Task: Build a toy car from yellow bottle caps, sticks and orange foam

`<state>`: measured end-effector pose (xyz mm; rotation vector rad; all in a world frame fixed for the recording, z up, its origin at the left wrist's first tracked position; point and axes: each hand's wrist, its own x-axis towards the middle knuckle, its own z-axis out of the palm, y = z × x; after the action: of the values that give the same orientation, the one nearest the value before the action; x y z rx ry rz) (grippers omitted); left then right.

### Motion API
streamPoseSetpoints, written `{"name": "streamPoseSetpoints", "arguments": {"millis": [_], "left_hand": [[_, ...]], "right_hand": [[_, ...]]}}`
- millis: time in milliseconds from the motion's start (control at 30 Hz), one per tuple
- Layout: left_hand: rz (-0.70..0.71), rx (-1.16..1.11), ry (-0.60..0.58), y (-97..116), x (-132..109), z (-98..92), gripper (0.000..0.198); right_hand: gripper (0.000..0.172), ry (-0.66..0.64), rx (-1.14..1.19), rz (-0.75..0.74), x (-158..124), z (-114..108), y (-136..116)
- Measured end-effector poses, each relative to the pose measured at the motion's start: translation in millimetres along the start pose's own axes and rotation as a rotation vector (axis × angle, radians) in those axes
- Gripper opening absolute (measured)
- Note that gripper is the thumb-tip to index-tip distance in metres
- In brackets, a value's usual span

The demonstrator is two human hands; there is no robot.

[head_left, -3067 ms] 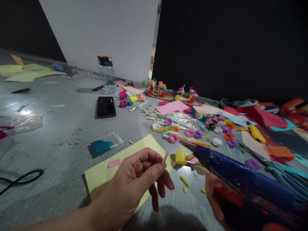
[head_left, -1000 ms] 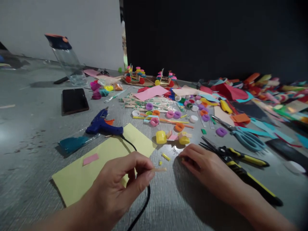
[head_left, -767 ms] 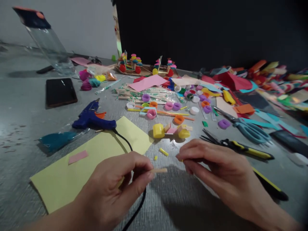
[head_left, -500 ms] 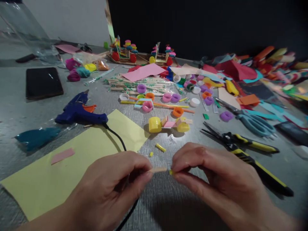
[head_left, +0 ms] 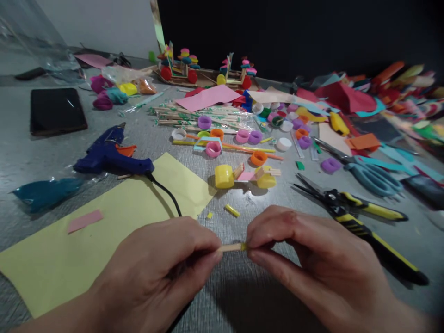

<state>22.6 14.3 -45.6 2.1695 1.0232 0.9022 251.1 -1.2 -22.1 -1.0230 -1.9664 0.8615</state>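
Note:
My left hand (head_left: 163, 268) pinches one end of a short wooden stick (head_left: 231, 247) just above the grey table. My right hand (head_left: 312, 263) pinches a tiny yellow piece (head_left: 244, 246) against the stick's other end. Both hands are closed and nearly meet at the bottom centre. Beyond them lie two small yellow bits (head_left: 232, 211) and two yellow caps joined by stick pieces (head_left: 244, 175). A blue glue gun (head_left: 111, 157) lies at the left, its black cord (head_left: 166, 196) running under my left hand.
A yellow paper sheet (head_left: 104, 231) lies under my left wrist. Yellow-handled cutters (head_left: 360, 217) and blue scissors (head_left: 371, 173) lie on the right. A black phone (head_left: 55, 111), coloured caps, wooden sticks, paper scraps and two small stick models (head_left: 204, 71) fill the back.
The glue gun went from my right hand onto the table at the left. My right hand picked up a small yellow piece and brought it to the stick's end. The view dropped closer.

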Motion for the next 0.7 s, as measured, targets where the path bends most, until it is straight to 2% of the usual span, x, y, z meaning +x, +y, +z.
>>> {"name": "streamPoseSetpoints", "arguments": {"millis": [167, 700], "left_hand": [[0.061, -0.042, -0.016, -1.7, 0.5, -0.1, 0.015], [0.052, -0.014, -0.050, -0.9, -0.5, -0.8, 0.014]], "right_hand": [[0.014, -0.015, 0.027, -0.015, -0.5, -1.3, 0.4], [0.012, -0.037, 0.007, 0.015, -2.8, -1.1, -0.6]]}}
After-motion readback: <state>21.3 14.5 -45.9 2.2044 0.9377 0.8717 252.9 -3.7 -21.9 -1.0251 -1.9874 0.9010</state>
